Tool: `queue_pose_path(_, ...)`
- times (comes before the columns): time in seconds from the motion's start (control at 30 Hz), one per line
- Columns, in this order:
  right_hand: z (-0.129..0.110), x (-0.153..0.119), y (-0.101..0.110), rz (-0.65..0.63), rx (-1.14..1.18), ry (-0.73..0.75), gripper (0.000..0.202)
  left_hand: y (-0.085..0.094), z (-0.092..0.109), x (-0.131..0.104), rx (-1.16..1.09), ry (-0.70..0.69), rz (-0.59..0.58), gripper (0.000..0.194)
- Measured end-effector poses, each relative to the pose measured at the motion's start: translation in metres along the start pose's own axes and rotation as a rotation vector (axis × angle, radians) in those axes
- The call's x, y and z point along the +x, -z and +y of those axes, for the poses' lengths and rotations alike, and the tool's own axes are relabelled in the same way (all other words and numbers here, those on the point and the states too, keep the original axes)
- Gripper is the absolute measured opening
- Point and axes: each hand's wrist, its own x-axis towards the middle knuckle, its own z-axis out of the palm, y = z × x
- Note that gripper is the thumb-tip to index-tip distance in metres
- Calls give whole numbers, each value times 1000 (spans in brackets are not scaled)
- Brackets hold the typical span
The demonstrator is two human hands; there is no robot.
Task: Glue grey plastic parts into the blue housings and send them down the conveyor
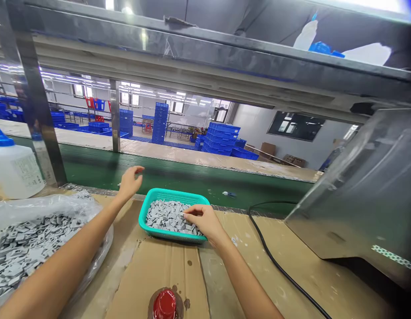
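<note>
A teal plastic basket (174, 237) stands at the back of the work surface, filled with small grey parts (167, 215). Over its right side is my right hand (203, 220), thumb and fingertips pinched together on what looks like one grey part. My left hand (130, 180) hovers beyond the basket's left corner, near the green belt, thumb and fingers apart and nothing between them. On the left, a clear plastic bag (107, 241) holds many more grey parts. A red cup-like object (164, 305) sits on the cardboard (155, 266) at the bottom centre.
A white bottle with a blue nozzle (19, 170) stands at the left. The green belt (185, 175) runs behind the basket. A black cable (275, 261) curves across the right side, beside a large metal housing (361, 190). A metal shelf beam (205, 48) crosses overhead.
</note>
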Motion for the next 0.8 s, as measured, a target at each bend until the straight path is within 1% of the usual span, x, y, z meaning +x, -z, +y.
queue_pose_path(0.03, 0, 0, -1, 17, 9, 1, 5, -3, 16, -4, -57, -39, -79, 26)
queue_pose_path(0.07, -1, 0, -1, 35, 17, 3, 4, -7, 31, -9, -114, -79, -181, 24)
queue_pose_path(0.13, -1, -1, -2, 70, 26, 13, 4, -19, 59, -22, -224, -149, -416, 20)
queue_pose_path(0.17, -1, -2, -2, 86, 25, 22, 5, -26, 70, -30, -274, -173, -519, 20)
queue_pose_path(0.2, -1, -2, -3, 99, 21, 33, 6, -32, 78, -37, -322, -188, -598, 19)
queue_pose_path(0.23, 0, -3, -3, 110, 14, 46, 7, -37, 84, -43, -367, -193, -653, 19)
queue_pose_path(0.27, 0, -3, -2, 121, 3, 58, 7, -41, 87, -48, -411, -190, -684, 18)
queue_pose_path(0.33, 1, -5, -2, 142, -29, 77, 8, -46, 87, -54, -491, -165, -709, 16)
queue_pose_path(0.43, 2, -6, -1, 165, -82, 96, 6, -49, 80, -53, -575, -103, -714, 15)
queue_pose_path(0.5, 1, -6, -2, 173, -106, 105, 7, -50, 76, -50, -599, -59, -724, 18)
queue_pose_path(0.57, 1, -7, -2, 166, -118, 110, 9, -49, 74, -49, -596, -25, -741, 20)
queue_pose_path(0.67, 2, -7, -2, 118, -124, 111, 10, -47, 73, -51, -552, 0, -757, 21)
queue_pose_path(0.8, 6, -5, -1, 72, -128, 96, 11, -46, 74, -54, -433, -24, -760, 25)
